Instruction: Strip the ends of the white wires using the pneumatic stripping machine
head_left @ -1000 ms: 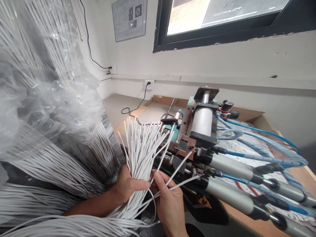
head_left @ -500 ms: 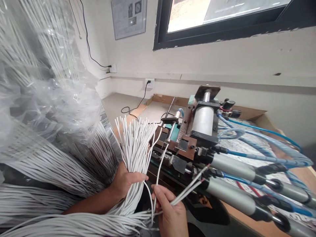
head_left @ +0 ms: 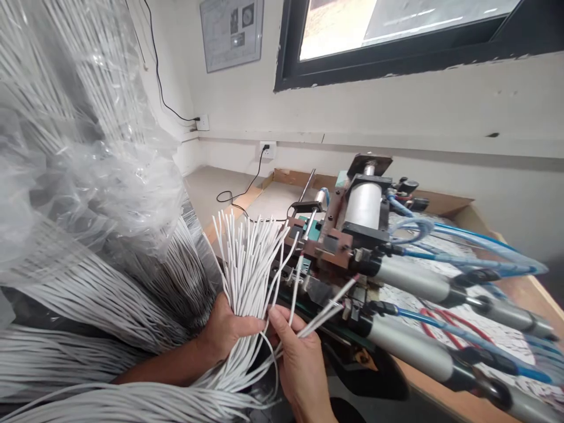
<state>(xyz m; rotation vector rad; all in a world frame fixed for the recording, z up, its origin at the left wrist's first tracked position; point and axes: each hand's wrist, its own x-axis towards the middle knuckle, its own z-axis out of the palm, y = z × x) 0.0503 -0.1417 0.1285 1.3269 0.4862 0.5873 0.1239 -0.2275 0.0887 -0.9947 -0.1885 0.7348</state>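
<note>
My left hand (head_left: 231,329) is wrapped round a thick bundle of white cables (head_left: 251,270), their cut ends fanned upward. Close beside it, my right hand (head_left: 297,346) is closed on a few single white cables (head_left: 324,314), whose stripped tips point right and show reddish cores. Another loose cable (head_left: 295,288) rises from between the right fingers. Just beyond the cable ends stands a pneumatic machine (head_left: 363,205) with metal cylinders, dark clamp blocks and brown plates. More white cables (head_left: 132,402) run along the bottom left, below my left forearm.
Cable bundles wrapped in clear plastic (head_left: 127,194) fill the left side. Blue air hoses (head_left: 476,235) and silver cylinders (head_left: 414,346) extend to the right over a wooden-edged tray (head_left: 526,288) holding white scraps. A black cord (head_left: 238,202) runs to a wall socket (head_left: 268,149).
My right hand has moved up and slightly left, closer to the bundle, bringing the stripped cables with it. The left hand and its bundle have shifted slightly right.
</note>
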